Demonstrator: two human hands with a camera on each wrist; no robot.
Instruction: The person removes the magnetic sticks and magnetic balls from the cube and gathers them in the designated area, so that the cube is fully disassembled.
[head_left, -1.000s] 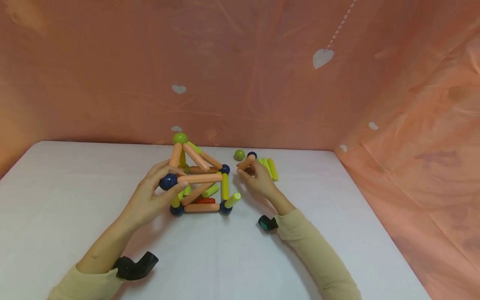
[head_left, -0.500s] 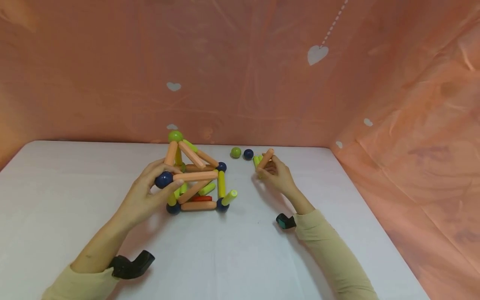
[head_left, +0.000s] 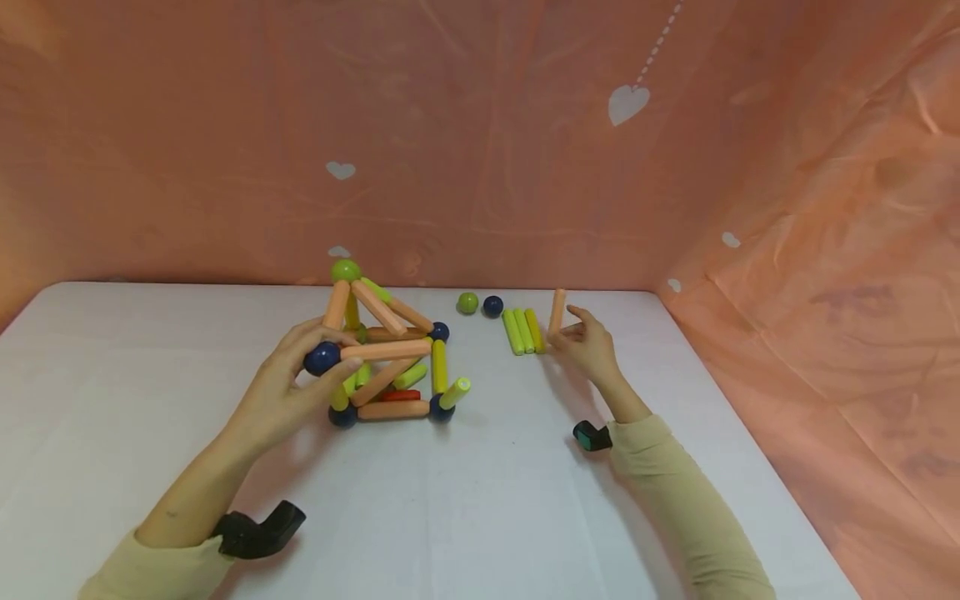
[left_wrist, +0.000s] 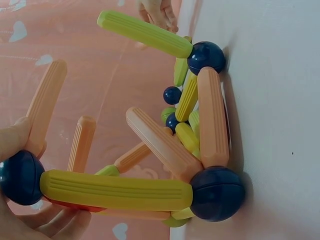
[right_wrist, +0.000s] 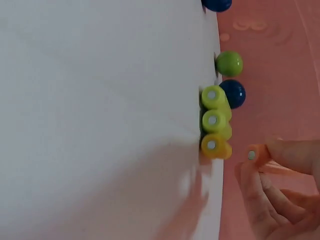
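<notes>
A frame of magnetic building rods and balls stands on the table, a green ball [head_left: 346, 271] at its top. My left hand [head_left: 281, 392] grips its near upper corner, around a blue ball [head_left: 322, 358]. The thumb lies against the orange rod [head_left: 390, 350] joined to that ball. From the lower right blue ball [head_left: 442, 407], a green rod [head_left: 455, 392] sticks up with a free end. Farther right, my right hand [head_left: 596, 354] pinches a loose orange magnetic rod [head_left: 557, 312] between thumb and fingers, its magnet end [right_wrist: 251, 155] facing the right wrist camera.
Two green rods [head_left: 514, 332] and a yellow rod [head_left: 535, 331] lie side by side left of my right hand. Behind them sit a loose green ball [head_left: 468, 302] and a blue ball [head_left: 492, 307]. An orange cloth [head_left: 480, 150] hangs along the table's back edge.
My right hand has moved right with the orange rod, from beside the loose balls to past the row of rods, and the rod now points more upright. The left hand keeps its grip.
</notes>
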